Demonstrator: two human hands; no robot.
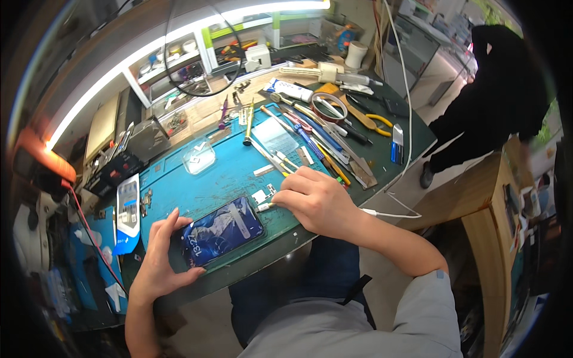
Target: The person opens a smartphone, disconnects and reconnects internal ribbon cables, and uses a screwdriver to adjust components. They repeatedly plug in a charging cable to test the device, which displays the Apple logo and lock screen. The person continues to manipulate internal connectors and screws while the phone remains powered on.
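Pinching white plug (pixel 266 207) in right hand (pixel 313 203), at right end of phone (pixel 222 234); can't tell if seated. Left hand (pixel 156 253) wide around left end. Phone lit, screen up, near front edge of blue mat (pixel 179 185).

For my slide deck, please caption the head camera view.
Left hand around one end of a lit smartphone, right hand holding a white cable's plug at the other, on a blue mat.
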